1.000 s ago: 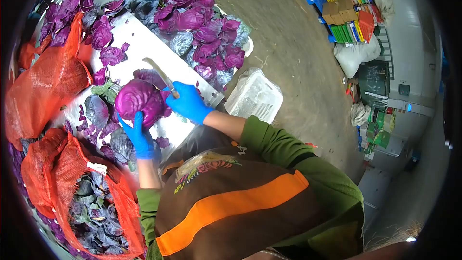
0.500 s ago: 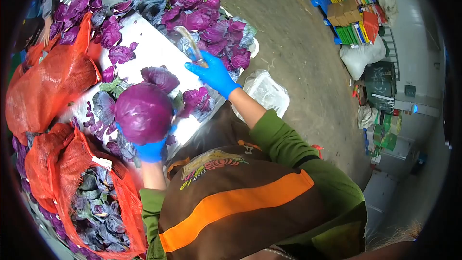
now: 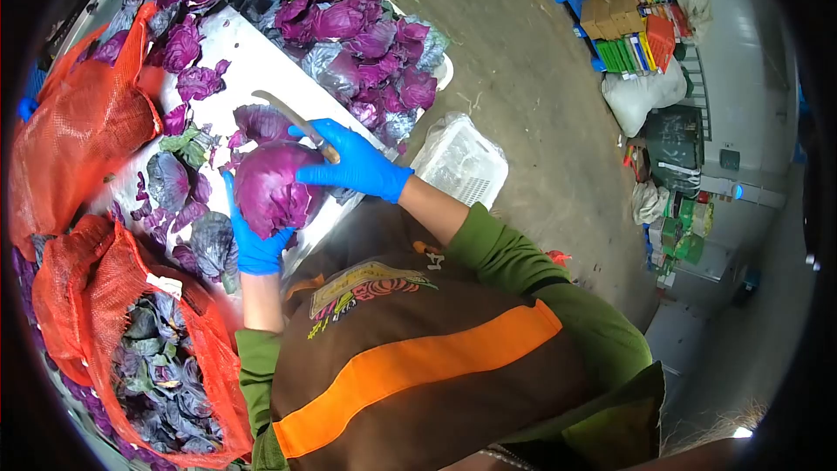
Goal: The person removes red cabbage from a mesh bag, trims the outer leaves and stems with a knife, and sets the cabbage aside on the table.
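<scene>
A round purple cabbage (image 3: 268, 187) is held over the metal table (image 3: 248, 57). My left hand (image 3: 255, 240), in a blue glove, cups it from below and the left side. In my blue-gloved right hand (image 3: 353, 161) is a curved knife (image 3: 283, 109), its blade pointing up and left above the cabbage. The right thumb reaches to the cabbage's upper right side. Loose purple leaves (image 3: 200, 81) lie on the table, and a darker leaf (image 3: 168, 181) rests left of the cabbage.
Red mesh sacks (image 3: 83, 153) stand at the left, one open with dark leaves (image 3: 166, 375). A container heaped with purple leaves (image 3: 349, 26) is beyond the table. A white basket (image 3: 462, 166) is on the floor at right. Crates (image 3: 619, 52) are stacked farther off.
My right hand has moved with the knife from the table's far edge to the cabbage. The cabbage is turned, showing leaf edges, and my left hand shows more at its left side.
</scene>
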`<action>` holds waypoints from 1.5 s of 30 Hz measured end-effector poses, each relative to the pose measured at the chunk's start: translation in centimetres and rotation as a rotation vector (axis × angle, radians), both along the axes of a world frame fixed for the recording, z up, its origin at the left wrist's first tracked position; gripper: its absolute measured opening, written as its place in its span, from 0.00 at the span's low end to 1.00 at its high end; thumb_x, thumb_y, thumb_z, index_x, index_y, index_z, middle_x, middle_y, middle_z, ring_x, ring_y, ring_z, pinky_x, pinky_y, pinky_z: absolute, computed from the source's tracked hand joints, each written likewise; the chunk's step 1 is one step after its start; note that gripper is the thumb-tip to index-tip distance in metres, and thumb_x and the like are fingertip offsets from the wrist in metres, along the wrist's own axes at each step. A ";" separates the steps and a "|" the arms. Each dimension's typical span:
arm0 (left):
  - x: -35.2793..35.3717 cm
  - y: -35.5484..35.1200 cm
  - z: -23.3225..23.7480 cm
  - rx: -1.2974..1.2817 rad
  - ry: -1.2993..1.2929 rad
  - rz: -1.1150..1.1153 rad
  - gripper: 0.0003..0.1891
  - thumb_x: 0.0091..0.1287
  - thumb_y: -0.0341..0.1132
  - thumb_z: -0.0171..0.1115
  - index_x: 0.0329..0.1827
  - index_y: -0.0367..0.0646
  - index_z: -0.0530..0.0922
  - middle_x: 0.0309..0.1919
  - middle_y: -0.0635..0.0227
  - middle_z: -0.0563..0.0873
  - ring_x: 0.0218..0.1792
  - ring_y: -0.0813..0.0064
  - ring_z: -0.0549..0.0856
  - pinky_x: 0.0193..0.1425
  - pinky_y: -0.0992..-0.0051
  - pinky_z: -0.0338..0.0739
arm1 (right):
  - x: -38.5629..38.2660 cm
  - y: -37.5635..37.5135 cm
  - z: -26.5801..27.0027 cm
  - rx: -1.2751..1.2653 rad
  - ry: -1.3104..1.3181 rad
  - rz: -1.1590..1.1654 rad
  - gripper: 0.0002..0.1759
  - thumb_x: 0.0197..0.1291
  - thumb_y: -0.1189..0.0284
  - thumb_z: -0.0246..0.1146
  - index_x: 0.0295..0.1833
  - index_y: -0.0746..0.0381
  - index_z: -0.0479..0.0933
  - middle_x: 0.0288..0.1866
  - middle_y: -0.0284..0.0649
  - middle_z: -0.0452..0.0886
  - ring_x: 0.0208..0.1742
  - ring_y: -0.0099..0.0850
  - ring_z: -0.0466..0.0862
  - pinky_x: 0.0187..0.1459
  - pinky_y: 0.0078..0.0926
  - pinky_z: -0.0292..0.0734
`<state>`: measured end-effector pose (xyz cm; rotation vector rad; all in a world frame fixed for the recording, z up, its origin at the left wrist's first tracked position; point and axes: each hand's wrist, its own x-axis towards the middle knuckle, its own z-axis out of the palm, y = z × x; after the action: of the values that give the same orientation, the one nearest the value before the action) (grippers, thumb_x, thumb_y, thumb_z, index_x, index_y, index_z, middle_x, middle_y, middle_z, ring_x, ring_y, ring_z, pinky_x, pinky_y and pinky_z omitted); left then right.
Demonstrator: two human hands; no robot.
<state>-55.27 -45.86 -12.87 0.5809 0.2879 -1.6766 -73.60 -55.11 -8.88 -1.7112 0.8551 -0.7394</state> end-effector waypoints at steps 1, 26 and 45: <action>-0.1 -0.1 0.3 0.001 0.066 -0.064 0.33 0.73 0.60 0.44 0.73 0.48 0.59 0.68 0.56 0.68 0.67 0.58 0.70 0.72 0.54 0.65 | -0.3 -0.1 -0.2 0.002 0.001 0.004 0.30 0.57 0.57 0.72 0.60 0.63 0.75 0.43 0.37 0.77 0.45 0.24 0.77 0.46 0.24 0.74; -0.1 0.3 -4.5 -0.197 -1.515 -0.420 0.53 0.43 0.39 0.82 0.72 0.38 0.58 0.62 0.55 0.71 0.62 0.61 0.73 0.67 0.64 0.69 | -3.8 -3.4 -12.5 0.362 0.243 -0.375 0.20 0.51 0.59 0.71 0.43 0.63 0.80 0.34 0.42 0.81 0.36 0.34 0.81 0.43 0.33 0.77; 1.3 -1.9 -3.0 -0.125 -1.558 -0.550 0.55 0.36 0.49 0.85 0.66 0.34 0.64 0.57 0.50 0.72 0.57 0.57 0.76 0.62 0.64 0.73 | 2.1 -0.1 -6.0 0.277 0.466 -0.167 0.39 0.45 0.38 0.69 0.47 0.64 0.80 0.44 0.50 0.84 0.45 0.43 0.85 0.48 0.35 0.78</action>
<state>-53.93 -47.72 -15.85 1.7487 -1.1667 -1.2408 -71.53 -55.19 -14.89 -1.5933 1.3672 -0.3063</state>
